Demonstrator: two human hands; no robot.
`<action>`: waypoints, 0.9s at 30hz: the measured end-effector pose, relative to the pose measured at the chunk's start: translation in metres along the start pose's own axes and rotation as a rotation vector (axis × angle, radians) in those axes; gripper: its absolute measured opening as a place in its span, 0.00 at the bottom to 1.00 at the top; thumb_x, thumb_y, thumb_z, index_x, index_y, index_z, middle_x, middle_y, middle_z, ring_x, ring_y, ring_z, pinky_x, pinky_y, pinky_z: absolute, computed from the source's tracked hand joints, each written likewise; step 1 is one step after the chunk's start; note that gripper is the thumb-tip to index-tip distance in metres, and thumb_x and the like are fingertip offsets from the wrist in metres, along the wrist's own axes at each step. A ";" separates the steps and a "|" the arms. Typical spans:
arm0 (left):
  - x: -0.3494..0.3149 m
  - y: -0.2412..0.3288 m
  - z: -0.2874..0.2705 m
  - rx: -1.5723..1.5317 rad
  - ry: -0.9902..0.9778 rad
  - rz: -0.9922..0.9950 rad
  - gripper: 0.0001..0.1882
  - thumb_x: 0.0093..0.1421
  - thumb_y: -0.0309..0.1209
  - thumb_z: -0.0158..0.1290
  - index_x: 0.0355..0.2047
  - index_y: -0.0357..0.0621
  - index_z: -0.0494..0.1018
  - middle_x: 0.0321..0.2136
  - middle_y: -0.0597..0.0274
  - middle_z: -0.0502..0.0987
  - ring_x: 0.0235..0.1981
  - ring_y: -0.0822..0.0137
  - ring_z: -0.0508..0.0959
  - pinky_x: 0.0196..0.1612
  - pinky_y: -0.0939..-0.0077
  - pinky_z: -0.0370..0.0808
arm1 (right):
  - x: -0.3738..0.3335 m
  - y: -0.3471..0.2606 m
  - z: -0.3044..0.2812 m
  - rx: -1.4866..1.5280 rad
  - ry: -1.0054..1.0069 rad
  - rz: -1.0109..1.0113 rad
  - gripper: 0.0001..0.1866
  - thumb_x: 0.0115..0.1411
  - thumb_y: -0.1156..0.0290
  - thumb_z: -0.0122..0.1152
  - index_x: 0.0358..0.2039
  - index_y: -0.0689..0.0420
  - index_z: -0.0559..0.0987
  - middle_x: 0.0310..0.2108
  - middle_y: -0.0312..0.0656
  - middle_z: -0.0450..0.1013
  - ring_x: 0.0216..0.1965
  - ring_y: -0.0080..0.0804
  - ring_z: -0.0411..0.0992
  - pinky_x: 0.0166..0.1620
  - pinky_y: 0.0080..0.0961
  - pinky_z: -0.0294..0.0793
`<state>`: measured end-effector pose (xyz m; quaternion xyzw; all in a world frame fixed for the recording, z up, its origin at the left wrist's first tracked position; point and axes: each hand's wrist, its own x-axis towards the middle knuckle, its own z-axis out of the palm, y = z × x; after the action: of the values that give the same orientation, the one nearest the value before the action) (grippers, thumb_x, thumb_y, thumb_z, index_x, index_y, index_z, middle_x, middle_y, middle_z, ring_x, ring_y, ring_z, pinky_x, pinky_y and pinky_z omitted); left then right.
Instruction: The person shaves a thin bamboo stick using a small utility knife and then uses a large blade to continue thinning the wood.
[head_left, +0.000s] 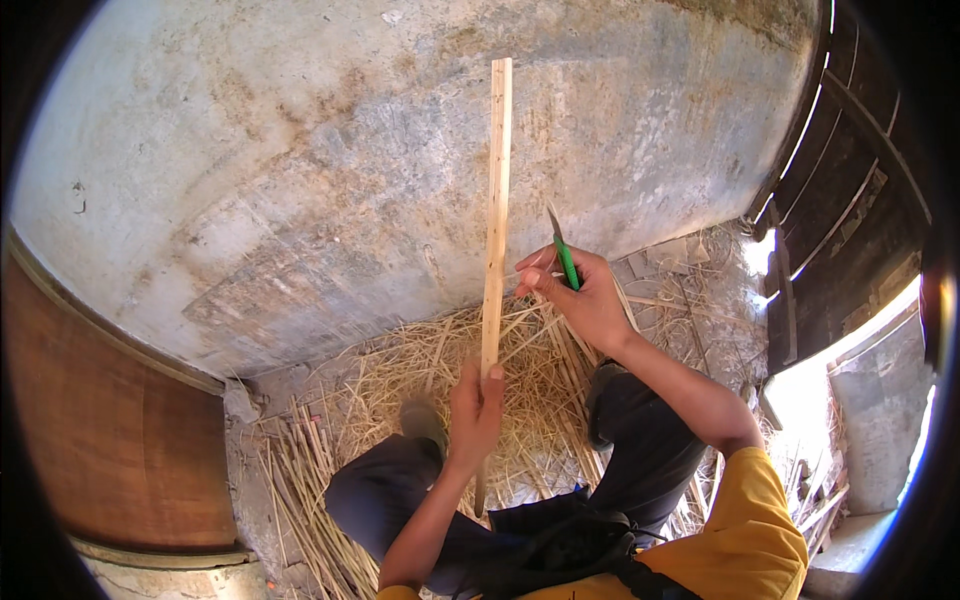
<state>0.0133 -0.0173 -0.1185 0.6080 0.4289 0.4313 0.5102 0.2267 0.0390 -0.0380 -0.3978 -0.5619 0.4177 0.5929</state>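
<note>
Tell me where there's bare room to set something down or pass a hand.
Passing a hand: the open space before the wall, left of the long stick. Setting down: perhaps the narrow ground strip between the brown board and the thin sticks. Crowded: the straw around the shoes, and the gap between long stick and knife.

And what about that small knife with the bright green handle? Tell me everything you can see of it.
The small knife with the bright green handle has a narrow, pointed blade that looks like metal. The right hand grips the handle, partly covering it. The blade points up and slightly left in the picture, bare, to the right of a long, pale, flat wooden strip and apart from it.
</note>
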 end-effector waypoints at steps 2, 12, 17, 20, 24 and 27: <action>-0.001 -0.001 -0.001 -0.029 0.003 -0.020 0.12 0.78 0.38 0.45 0.38 0.45 0.64 0.22 0.76 0.62 0.19 0.85 0.58 0.21 0.84 0.58 | 0.002 -0.004 -0.001 0.030 -0.003 0.011 0.11 0.69 0.70 0.66 0.47 0.64 0.82 0.36 0.39 0.82 0.39 0.23 0.81 0.44 0.23 0.79; -0.002 -0.004 0.000 -0.057 -0.024 -0.024 0.12 0.78 0.38 0.46 0.37 0.46 0.65 0.22 0.77 0.62 0.20 0.85 0.59 0.21 0.85 0.57 | 0.008 0.006 -0.014 0.087 0.045 0.073 0.07 0.68 0.69 0.67 0.40 0.60 0.82 0.34 0.40 0.82 0.35 0.23 0.80 0.38 0.20 0.75; -0.005 0.001 0.000 -0.070 -0.050 -0.044 0.14 0.76 0.39 0.49 0.39 0.41 0.72 0.22 0.75 0.64 0.24 0.82 0.61 0.26 0.78 0.59 | 0.008 -0.005 -0.025 0.203 0.060 0.198 0.06 0.68 0.69 0.68 0.42 0.57 0.81 0.31 0.38 0.82 0.22 0.11 0.68 0.24 0.15 0.59; -0.004 0.000 0.000 -0.087 -0.076 -0.043 0.14 0.77 0.40 0.49 0.42 0.41 0.73 0.21 0.76 0.62 0.23 0.82 0.60 0.25 0.80 0.58 | 0.007 -0.010 -0.025 0.286 0.049 0.206 0.09 0.67 0.69 0.68 0.45 0.56 0.81 0.30 0.38 0.82 0.18 0.08 0.59 0.21 0.15 0.52; -0.002 0.006 -0.006 -0.309 -0.087 -0.099 0.13 0.78 0.42 0.46 0.39 0.48 0.65 0.23 0.76 0.62 0.20 0.84 0.59 0.22 0.85 0.57 | 0.010 -0.027 -0.022 0.143 -0.074 0.252 0.12 0.66 0.69 0.70 0.48 0.56 0.81 0.30 0.39 0.82 0.20 0.09 0.63 0.24 0.14 0.57; 0.003 0.028 -0.015 -0.307 -0.010 -0.221 0.15 0.79 0.45 0.43 0.40 0.49 0.65 0.22 0.74 0.62 0.18 0.82 0.59 0.20 0.85 0.58 | 0.010 -0.010 -0.024 -0.125 -0.220 0.168 0.16 0.64 0.65 0.73 0.49 0.56 0.82 0.32 0.38 0.83 0.26 0.14 0.69 0.29 0.17 0.65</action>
<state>0.0016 -0.0136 -0.0887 0.4744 0.4196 0.4299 0.6434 0.2515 0.0447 -0.0268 -0.4313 -0.6131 0.4713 0.4647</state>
